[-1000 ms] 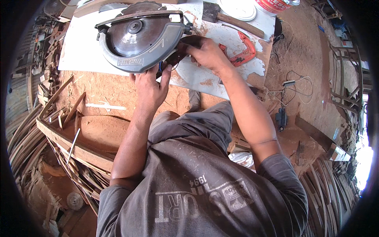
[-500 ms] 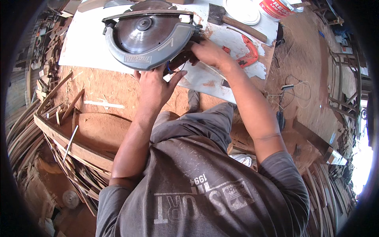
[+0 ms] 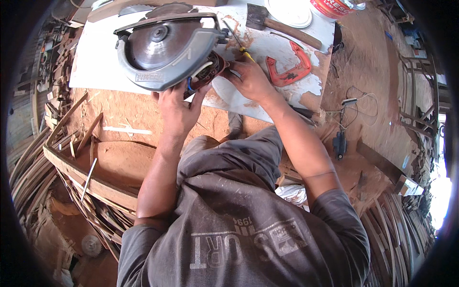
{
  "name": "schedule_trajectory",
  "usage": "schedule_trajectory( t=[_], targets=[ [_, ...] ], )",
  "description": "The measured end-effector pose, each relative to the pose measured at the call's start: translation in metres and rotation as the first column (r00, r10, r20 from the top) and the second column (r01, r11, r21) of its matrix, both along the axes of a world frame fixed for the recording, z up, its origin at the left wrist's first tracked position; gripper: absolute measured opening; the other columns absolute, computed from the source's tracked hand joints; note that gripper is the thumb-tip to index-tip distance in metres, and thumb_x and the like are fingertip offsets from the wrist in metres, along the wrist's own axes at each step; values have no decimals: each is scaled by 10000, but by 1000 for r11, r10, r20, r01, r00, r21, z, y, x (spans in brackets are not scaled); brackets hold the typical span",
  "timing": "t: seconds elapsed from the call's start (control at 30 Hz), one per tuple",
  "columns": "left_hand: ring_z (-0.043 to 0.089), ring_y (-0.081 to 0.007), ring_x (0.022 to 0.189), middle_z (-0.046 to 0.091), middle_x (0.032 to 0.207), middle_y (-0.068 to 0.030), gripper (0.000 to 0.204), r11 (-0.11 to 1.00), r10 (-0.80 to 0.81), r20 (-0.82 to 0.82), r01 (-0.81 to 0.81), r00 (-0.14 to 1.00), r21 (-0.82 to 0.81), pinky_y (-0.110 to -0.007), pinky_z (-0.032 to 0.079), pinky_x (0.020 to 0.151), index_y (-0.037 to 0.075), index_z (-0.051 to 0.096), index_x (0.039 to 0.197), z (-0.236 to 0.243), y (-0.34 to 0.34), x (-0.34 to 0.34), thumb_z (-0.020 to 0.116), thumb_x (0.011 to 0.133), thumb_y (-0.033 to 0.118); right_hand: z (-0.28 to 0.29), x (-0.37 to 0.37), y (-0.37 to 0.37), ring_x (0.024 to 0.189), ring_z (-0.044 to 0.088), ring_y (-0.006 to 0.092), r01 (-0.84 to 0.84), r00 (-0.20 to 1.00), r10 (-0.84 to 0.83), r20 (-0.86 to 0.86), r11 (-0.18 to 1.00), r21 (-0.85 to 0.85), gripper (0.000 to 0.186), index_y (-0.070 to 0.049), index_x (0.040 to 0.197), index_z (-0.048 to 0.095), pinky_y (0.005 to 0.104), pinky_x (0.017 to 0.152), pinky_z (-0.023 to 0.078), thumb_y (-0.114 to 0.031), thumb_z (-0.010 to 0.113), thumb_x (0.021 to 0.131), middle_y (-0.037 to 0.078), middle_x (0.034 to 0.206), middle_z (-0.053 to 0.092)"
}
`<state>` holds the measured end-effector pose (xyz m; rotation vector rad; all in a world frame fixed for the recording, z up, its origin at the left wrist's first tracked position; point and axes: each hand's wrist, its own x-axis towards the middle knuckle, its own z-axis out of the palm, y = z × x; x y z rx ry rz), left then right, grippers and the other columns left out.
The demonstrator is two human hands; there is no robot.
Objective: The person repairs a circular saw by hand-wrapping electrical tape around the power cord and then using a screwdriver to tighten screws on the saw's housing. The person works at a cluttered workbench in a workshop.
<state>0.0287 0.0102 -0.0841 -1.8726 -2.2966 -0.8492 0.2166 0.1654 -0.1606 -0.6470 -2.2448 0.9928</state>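
A circular saw with a grey guard and a round steel blade is in front of me. My left hand grips the saw from below, near the guard's lower edge; its fingertips are partly hidden. Between my hands the saw's open housing shows blue and white wires. My right hand has its fingers closed on the dark red edge of that housing. Just beyond it is a yellow-handled screwdriver, partly hidden by the hand. A red curved handle shell lies to the right.
The white-topped table also carries a wooden-handled hammer, a white round lid and a red-and-white tub. A cable lies on the floor at right. Wood strips are piled at left.
The saw has shifted left and slightly nearer, with both hands following. The wired housing and the screwdriver have come into sight, and more of the red shell shows.
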Motion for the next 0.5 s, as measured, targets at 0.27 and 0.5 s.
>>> schedule_trajectory(
  t=[0.27, 0.5],
  targets=[
    [685, -348, 1164, 757, 1165, -150, 547, 999, 20, 73, -22, 997, 26, -489, 391, 1087, 51, 766, 1250, 24, 16, -9, 912, 876, 423, 10, -16, 4, 897, 711, 466, 74, 997, -74, 1, 996, -48, 244, -72, 1210, 774, 510, 801, 578, -160, 715, 990, 224, 1039, 767],
    [673, -311, 1142, 758, 1087, -100, 332, 1000, 20, 180, -22, 984, 12, -467, 377, 1089, 105, 784, 1027, 32, 20, -24, 915, 879, 371, 28, -21, 35, 1020, 773, 279, -132, 980, 174, 93, 930, -343, 285, -10, 1272, 743, 402, 932, 593, -161, 684, 1037, 188, 1138, 805]
  ],
)
